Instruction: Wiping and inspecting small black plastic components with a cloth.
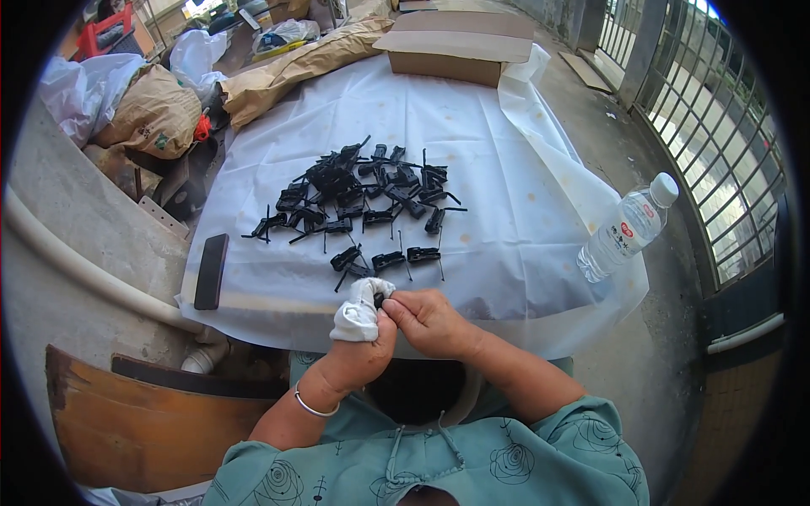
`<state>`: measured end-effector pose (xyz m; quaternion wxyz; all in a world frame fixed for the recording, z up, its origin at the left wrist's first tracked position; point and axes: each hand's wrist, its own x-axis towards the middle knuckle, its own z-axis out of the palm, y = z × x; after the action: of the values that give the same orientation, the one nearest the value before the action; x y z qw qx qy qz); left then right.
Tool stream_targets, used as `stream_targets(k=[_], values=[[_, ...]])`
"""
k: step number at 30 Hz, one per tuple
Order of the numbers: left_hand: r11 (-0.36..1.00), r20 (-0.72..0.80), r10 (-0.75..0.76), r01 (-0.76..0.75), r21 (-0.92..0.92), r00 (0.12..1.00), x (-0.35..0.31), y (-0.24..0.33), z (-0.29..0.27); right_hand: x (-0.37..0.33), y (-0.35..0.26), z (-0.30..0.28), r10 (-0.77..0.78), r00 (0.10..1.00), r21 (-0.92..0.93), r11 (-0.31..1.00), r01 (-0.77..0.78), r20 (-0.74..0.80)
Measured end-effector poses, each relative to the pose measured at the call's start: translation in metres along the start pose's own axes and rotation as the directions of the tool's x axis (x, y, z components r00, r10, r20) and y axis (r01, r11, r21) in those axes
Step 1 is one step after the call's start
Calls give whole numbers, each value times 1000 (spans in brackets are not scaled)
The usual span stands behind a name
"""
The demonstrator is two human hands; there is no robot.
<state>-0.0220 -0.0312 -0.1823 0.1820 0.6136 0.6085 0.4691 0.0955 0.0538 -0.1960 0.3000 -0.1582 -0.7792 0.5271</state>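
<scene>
My left hand point(369, 347), with a white cloth covering point(358, 319) over its fingers, is closed on a small black part point(379, 298) at the table's near edge. My right hand point(437, 325) meets it there, thumb and forefinger pinched on the same part; fingers hide most of it. Just beyond my hands lie several small black plastic pieces, among them one point(389, 260) with a thin rod sticking out and a similar one point(423, 254) to its right. Farther back, a heap of the same black pieces point(336, 177) spreads over the white sheet point(506, 219).
A dark phone point(211, 271) lies at the table's left edge. A clear water bottle point(629, 228) stands at the right. An open cardboard box point(447, 67) and brown paper point(295, 63) occupy the far side. Below my hands is a round, dark-insided container point(471, 395).
</scene>
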Motion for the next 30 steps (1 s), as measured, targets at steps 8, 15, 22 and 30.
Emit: stream_targets(k=[8, 15, 22, 30], values=[[998, 33, -53, 52, 20, 998, -12, 14, -6, 7, -10, -28, 88, 957, -48, 996, -78, 276], [966, 114, 120, -143, 218, 986, 7, 2, -7, 19, 39, -69, -61, 992, -810, 584, -55, -111], [989, -125, -144, 138, -58, 982, 21, -8, 5, 0, -2, -41, -244, 970, -865, 484, 132, 11], [802, 32, -426, 393, -451, 904, 23, -5, -3, 1, -12, -33, -420, 907, -649, 684, 332, 21]])
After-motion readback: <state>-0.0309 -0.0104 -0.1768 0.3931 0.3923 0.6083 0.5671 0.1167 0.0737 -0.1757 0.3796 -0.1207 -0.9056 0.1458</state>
